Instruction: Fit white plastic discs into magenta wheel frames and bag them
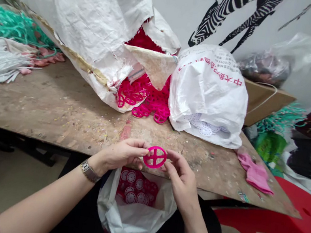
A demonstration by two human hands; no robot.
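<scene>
A magenta plastic cross-barred ring (155,157) sits between a person's hands, its left rim pinched and hidden by the fingers of the left hand (120,154). The right hand (180,179) touches the ring's right side at the fingertips, its grip hard to make out. At six o'clock, a white plastic bag (130,224) holds white-faced discs (130,197), partly hidden by its folds.
</scene>
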